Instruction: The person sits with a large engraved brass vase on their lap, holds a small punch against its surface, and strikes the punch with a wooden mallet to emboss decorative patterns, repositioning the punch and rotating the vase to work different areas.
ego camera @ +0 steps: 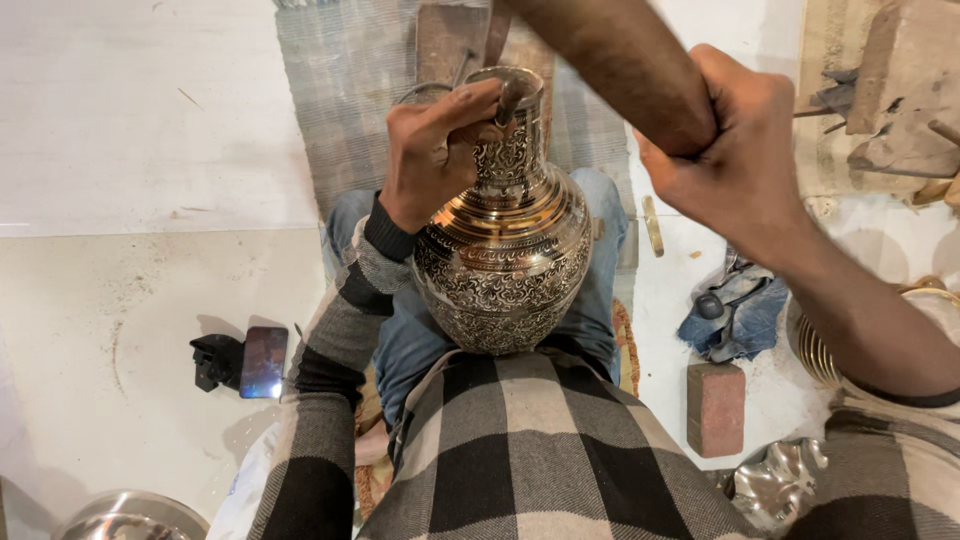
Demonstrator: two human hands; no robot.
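Engraved brass vase (503,250), left hand (432,150) pinching neck, right hand (740,150) fisted round wooden handle (620,60).

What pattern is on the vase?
Engraved scrollwork bands on brassy metal vase; head view.

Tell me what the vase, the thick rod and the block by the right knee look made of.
Vase: apparently brass, polished; bright golden bands, engraved scrollwork. Thick rod, gripped by the right hand: probably wood; dull brown and matte. Block: looks like brick; reddish, rough faces. The left hand steadies the vase's neck.
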